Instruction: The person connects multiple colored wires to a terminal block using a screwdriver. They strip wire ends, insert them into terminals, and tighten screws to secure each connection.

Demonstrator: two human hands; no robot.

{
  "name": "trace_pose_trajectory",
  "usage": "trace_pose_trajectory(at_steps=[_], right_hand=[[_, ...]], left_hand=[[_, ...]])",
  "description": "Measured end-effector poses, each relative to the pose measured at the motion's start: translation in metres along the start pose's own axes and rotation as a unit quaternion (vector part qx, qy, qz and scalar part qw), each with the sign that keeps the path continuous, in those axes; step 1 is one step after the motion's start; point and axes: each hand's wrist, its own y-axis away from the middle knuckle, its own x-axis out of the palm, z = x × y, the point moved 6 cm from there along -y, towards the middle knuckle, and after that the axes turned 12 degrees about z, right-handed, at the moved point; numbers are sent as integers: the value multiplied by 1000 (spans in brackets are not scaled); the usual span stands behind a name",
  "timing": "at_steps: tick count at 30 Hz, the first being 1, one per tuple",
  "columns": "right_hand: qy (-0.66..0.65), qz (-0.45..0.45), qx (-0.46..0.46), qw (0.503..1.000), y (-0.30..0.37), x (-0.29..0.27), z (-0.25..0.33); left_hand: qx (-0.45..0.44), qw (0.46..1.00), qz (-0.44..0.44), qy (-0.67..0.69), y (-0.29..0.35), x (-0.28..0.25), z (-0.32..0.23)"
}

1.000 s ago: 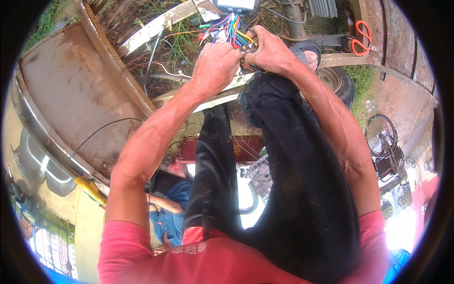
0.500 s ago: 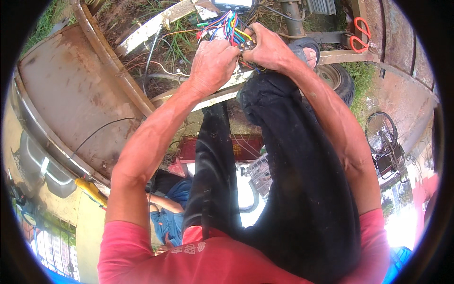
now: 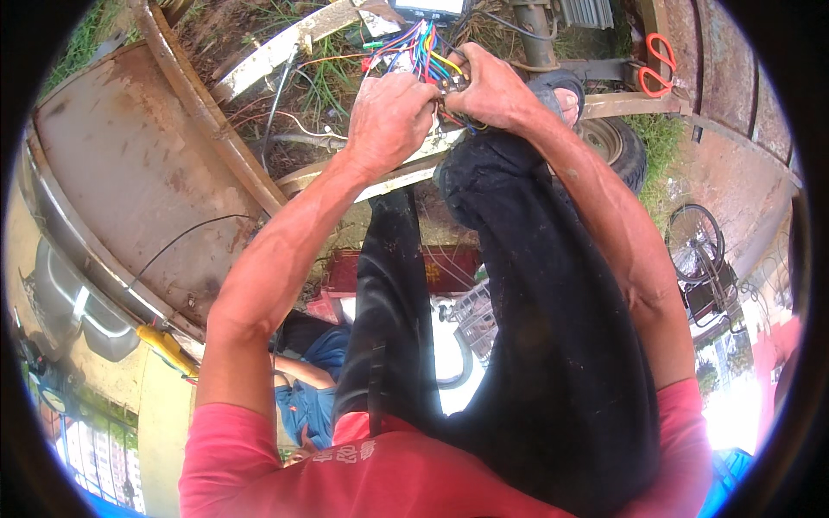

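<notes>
A bundle of coloured wires [image 3: 421,50], red, blue, yellow and other colours, hangs from a silver-and-dark box [image 3: 429,12] at the top. Where the wires end, my left hand [image 3: 390,116] is closed in a pinch, its fingertips meeting those of my right hand. My right hand [image 3: 494,90] curls its thumb and fingers round a small dark connector [image 3: 452,84] joined to the wires. The exact part between my left fingertips is hidden by the fingers.
A rusty metal frame with a pale bar [image 3: 414,170] runs below my hands. Red-handled scissors [image 3: 657,65] lie on the right; a yellow tool [image 3: 167,349] is at left. Behind are a wheel [image 3: 617,148], a bicycle [image 3: 696,243] and another person's blue shirt [image 3: 311,388].
Both hands stay at the wires with almost no movement. My left wrist and forearm have shifted very slightly.
</notes>
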Motion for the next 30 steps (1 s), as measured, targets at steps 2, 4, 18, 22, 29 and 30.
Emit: trace_pose_trajectory(at_steps=[2,4,18,22,29,30], right_hand=[[-6,-1,3,1000,1,-1,0],[-15,3,4,1000,1,-1,0],[-27,46,26,998,-1,-2,2],[-23,9,0,1000,-1,1,-2],[-24,37,16,999,-1,-2,-2],[-27,40,18,999,-1,-3,-2]], left_hand=[[-7,1000,-1,8,-1,-3,-1],[-14,1000,2,3,-1,-6,-1],[-8,1000,2,-18,-2,-4,-2],[9,999,29,-30,-3,5,-2],[12,1000,15,5,-6,-6,-1],[11,1000,11,-4,-7,-8,-3]])
